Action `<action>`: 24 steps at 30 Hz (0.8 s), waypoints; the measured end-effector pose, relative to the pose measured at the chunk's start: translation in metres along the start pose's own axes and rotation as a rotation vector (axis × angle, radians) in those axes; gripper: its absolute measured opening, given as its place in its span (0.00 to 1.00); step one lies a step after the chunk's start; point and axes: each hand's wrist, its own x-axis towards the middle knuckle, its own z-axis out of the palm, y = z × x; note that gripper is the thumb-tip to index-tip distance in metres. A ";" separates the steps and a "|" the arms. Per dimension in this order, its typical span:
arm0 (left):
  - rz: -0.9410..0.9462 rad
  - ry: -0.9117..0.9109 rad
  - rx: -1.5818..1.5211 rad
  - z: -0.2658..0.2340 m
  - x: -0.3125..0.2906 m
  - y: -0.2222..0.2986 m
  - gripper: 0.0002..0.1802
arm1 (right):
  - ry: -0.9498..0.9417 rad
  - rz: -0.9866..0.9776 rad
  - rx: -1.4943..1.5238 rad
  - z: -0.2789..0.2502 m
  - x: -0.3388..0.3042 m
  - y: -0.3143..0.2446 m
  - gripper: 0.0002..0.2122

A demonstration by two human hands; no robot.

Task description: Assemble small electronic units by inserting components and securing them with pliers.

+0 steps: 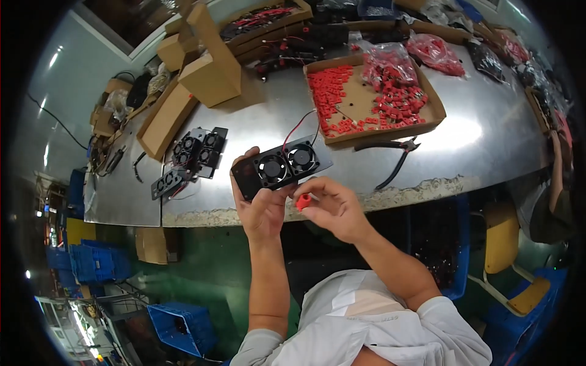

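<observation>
My left hand [264, 210] is closed around the near-left side of a black panel [247, 179] that carries two small fans [272, 169]. A red wire and a dark wire [295, 129] rise from the fans. Just right of the panel's near edge, my right hand [336, 210] pinches a small red plastic connector [303, 201] between thumb and fingers. Both hands are above the table's front edge. Several similar fan panels [198, 151] lie in a pile on the table to the left.
A shallow cardboard tray [381, 133] holds many red connectors and a plastic bag. Cutting pliers [397, 161] lie in front of it. Cardboard boxes [213, 76] stand at the back left. A blue crate [183, 329] and a yellow chair [500, 238] are below. Another person's arm [555, 174] shows at right.
</observation>
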 end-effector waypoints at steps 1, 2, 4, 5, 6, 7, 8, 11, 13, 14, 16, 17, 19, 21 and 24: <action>-0.053 -0.019 -0.036 -0.001 0.000 -0.003 0.41 | 0.024 0.007 -0.055 -0.015 -0.003 -0.006 0.14; -0.055 -0.015 -0.041 -0.004 0.000 -0.003 0.41 | 0.042 0.020 -0.107 -0.028 -0.007 -0.010 0.14; -0.092 -0.030 -0.151 -0.010 -0.001 -0.004 0.41 | 0.143 -0.029 0.090 -0.048 -0.006 -0.018 0.14; -0.090 -0.031 -0.172 -0.010 -0.003 -0.006 0.41 | 0.218 -0.042 0.186 -0.049 -0.006 -0.025 0.15; -0.095 -0.026 -0.177 -0.010 -0.005 -0.006 0.41 | 0.253 0.006 0.213 -0.049 -0.005 -0.031 0.15; -0.125 -0.046 -0.148 -0.009 -0.009 -0.008 0.41 | 0.267 0.005 0.206 -0.053 -0.006 -0.032 0.15; -0.155 -0.066 -0.119 -0.007 -0.012 -0.010 0.42 | 0.227 0.064 0.272 -0.057 -0.008 -0.032 0.16; -0.253 -0.048 -0.037 -0.004 -0.021 -0.013 0.43 | 0.210 0.142 0.330 -0.058 -0.005 -0.039 0.16; -0.352 -0.064 0.045 -0.011 -0.023 -0.006 0.46 | 0.314 0.211 0.289 -0.062 -0.004 -0.041 0.15; -0.453 -0.172 0.071 -0.022 -0.019 0.004 0.48 | 0.316 0.216 0.286 -0.063 -0.003 -0.044 0.15; -0.646 -0.356 0.318 -0.043 -0.002 0.034 0.49 | 0.321 0.312 0.178 -0.061 -0.001 -0.049 0.13; -0.679 -0.453 0.544 -0.037 0.011 0.041 0.47 | 0.322 0.326 0.171 -0.061 -0.002 -0.048 0.13; -0.724 -0.573 0.886 0.001 0.031 0.054 0.42 | 0.204 0.392 0.046 -0.055 -0.003 -0.050 0.13; -0.693 -0.661 1.027 0.022 0.036 0.040 0.40 | 0.162 0.401 -0.030 -0.048 -0.003 -0.052 0.14; -0.682 -0.740 1.272 0.039 0.033 0.029 0.32 | 0.055 0.344 -0.188 -0.063 0.002 -0.060 0.13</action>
